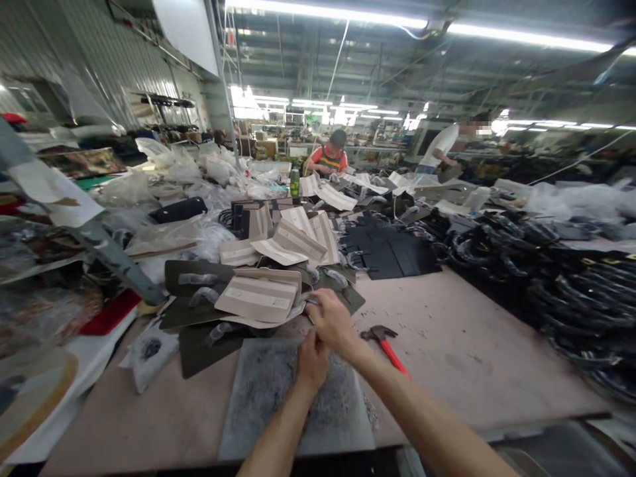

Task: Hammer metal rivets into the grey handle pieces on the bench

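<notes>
My right hand (332, 322) is closed just above my left hand (313, 360), and the two touch each other over the far edge of a worn grey board (243, 404). Both sets of fingers are pressed together. What they pinch is too small or hidden to make out. Just beyond my fingers lies a beige panel (256, 298) with a pale strip, resting on dark olive panels (203, 351) with plastic-wrapped handles (218, 331). A claw hammer (390, 348) with a red grip lies on the table to the right of my hands.
More beige panels (298, 235) are heaped farther back, beside flat black panels (397, 245). Black wrapped handles (571, 298) pile up at right. A slanting metal post (114, 258) and plastic bags (154, 344) stand at left. Two people (330, 156) work across the table.
</notes>
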Action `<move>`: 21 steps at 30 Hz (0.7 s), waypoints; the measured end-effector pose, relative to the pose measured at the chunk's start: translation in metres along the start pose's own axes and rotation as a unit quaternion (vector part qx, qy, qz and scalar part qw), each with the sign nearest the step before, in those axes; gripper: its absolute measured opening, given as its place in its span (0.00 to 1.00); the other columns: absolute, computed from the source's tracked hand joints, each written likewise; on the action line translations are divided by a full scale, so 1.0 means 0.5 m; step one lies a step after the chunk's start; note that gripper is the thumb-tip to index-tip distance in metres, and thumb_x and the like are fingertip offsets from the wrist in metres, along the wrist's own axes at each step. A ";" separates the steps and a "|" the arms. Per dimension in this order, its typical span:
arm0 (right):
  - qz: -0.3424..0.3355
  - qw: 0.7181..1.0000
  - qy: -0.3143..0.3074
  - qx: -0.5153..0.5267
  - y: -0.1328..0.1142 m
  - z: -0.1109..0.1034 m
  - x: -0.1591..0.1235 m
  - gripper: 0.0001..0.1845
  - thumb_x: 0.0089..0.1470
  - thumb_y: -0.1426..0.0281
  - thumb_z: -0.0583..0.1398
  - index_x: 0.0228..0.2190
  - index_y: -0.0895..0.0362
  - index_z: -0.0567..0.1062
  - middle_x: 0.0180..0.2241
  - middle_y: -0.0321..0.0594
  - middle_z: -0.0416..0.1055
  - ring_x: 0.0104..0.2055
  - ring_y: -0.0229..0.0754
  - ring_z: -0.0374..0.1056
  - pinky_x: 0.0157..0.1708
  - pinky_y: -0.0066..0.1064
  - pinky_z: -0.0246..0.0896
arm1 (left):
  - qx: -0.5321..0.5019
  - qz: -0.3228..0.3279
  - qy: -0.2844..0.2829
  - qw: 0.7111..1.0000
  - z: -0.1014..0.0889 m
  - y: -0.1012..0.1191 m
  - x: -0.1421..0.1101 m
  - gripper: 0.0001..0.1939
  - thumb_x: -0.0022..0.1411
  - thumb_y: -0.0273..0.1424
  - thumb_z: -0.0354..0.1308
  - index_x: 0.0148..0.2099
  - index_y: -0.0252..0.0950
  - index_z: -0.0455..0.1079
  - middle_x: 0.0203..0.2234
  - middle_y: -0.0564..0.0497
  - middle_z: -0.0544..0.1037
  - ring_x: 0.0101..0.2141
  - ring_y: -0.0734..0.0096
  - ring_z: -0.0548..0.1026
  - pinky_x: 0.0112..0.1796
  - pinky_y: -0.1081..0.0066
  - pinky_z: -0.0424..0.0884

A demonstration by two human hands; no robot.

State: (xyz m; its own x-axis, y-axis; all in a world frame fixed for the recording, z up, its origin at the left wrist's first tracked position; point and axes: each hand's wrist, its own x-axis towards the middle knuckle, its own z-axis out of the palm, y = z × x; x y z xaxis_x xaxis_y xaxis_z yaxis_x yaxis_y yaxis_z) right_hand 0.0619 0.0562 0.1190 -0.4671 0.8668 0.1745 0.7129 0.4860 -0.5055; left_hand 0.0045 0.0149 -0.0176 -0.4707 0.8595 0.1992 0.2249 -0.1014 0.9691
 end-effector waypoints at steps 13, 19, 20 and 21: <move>0.099 0.989 -0.050 -0.094 0.209 -0.017 0.193 0.21 0.63 0.68 0.51 0.55 0.62 0.67 0.45 0.53 0.75 0.48 0.48 0.71 0.47 0.33 0.59 | -0.005 -0.032 -0.032 0.999 0.008 -0.027 0.006 0.11 0.57 0.30 0.58 0.43 0.36 0.73 0.32 0.49 0.81 0.34 0.65 0.78 0.38 0.70 0.73; 0.103 0.990 -0.052 -0.077 0.168 -0.053 0.039 0.21 0.64 0.65 0.49 0.54 0.60 0.68 0.44 0.52 0.76 0.47 0.49 0.72 0.47 0.35 0.60 | 0.000 -0.047 0.126 0.991 -0.009 -0.040 0.001 0.12 0.60 0.38 0.59 0.42 0.35 0.71 0.33 0.46 0.82 0.35 0.65 0.80 0.37 0.72 0.75; 0.110 0.990 -0.056 -0.069 0.160 -0.045 -0.010 0.21 0.64 0.65 0.49 0.54 0.60 0.68 0.43 0.51 0.76 0.46 0.48 0.72 0.46 0.34 0.61 | -0.001 -0.050 0.141 0.989 -0.015 -0.041 -0.001 0.12 0.60 0.38 0.58 0.43 0.35 0.70 0.34 0.45 0.82 0.35 0.65 0.81 0.38 0.71 0.75; 0.117 0.990 -0.059 -0.058 0.152 -0.033 -0.060 0.22 0.64 0.65 0.49 0.54 0.60 0.68 0.43 0.51 0.76 0.45 0.48 0.73 0.45 0.34 0.62 | -0.007 -0.052 0.146 0.988 -0.022 -0.041 -0.002 0.12 0.61 0.38 0.59 0.43 0.35 0.70 0.35 0.45 0.82 0.36 0.65 0.81 0.39 0.71 0.75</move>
State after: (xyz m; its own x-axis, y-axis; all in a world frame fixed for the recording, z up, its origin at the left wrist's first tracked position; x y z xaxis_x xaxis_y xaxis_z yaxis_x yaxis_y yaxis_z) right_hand 0.1387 0.0689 0.0895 -0.3357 0.9412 -0.0389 0.8609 0.2898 -0.4182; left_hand -0.0089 0.0108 -0.0359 -0.7176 0.6841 0.1304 0.1515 -0.0293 0.9880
